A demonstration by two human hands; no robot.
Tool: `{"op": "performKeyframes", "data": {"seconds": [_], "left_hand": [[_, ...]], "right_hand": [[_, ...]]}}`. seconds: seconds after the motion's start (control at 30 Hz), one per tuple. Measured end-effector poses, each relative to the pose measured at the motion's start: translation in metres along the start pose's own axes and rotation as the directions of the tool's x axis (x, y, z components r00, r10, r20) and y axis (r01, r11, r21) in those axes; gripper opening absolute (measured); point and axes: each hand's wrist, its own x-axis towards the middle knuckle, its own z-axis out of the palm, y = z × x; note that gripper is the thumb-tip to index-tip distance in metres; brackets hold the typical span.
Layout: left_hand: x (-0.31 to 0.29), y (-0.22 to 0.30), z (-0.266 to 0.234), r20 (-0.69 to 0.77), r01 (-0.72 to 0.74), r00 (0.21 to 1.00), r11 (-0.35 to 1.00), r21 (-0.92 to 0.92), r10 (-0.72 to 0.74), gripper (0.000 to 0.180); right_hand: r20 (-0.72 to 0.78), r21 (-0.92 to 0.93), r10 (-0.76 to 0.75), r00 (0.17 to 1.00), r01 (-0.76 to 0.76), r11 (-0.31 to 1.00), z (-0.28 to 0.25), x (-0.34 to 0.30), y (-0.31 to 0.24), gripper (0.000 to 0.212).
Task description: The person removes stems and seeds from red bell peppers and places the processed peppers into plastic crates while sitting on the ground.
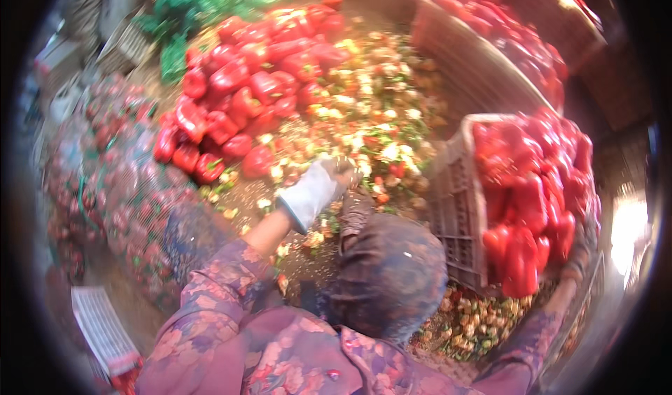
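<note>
My left hand (316,191) wears a white glove with a dark, dirty finger end. It reaches low over the floor, beside a spread of pepper cores (378,108). Its fingers are smeared, so what they hold, if anything, does not show. Beyond it lies a heap of whole red bell peppers (245,80). On the right, my right hand (579,251), dark-covered, is against the far right side of a plastic crate (458,192) piled with red peppers (525,192). The peppers and the crate's side hide its fingers.
Another crate (483,62) full of red peppers stands at the back right. Red-filled mesh sacks (133,185) line the left, and green netting (203,10) lies at the back. My patterned knee (388,276) rises between my arms. More cores (476,321) lie below the near crate.
</note>
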Motion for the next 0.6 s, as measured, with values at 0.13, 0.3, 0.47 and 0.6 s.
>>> {"op": "performKeyframes", "data": {"seconds": [0.13,0.3,0.47,0.6], "left_hand": [[-0.007,-0.129,-0.028,0.027,0.348,0.933,0.882,-0.318,-0.359,0.025],[0.020,-0.216,-0.087,-0.616,0.214,0.785,0.962,0.169,-0.067,0.046],[0.071,-0.186,-0.168,-0.638,0.336,0.709,0.651,0.680,0.300,0.084],[0.123,-0.153,-0.194,-0.494,0.398,0.855,0.411,0.821,0.159,0.092]], "right_hand": [[-0.122,0.040,-0.084,0.989,0.090,0.995,0.034,-0.031,-0.045,0.041],[-0.041,0.256,-0.144,0.989,0.150,0.955,0.148,-0.136,-0.209,0.028],[0.589,0.297,0.120,0.799,-0.352,0.888,0.263,-0.168,-0.284,0.016],[0.780,0.292,0.174,0.601,-0.595,0.749,0.350,-0.153,-0.245,0.014]]}}
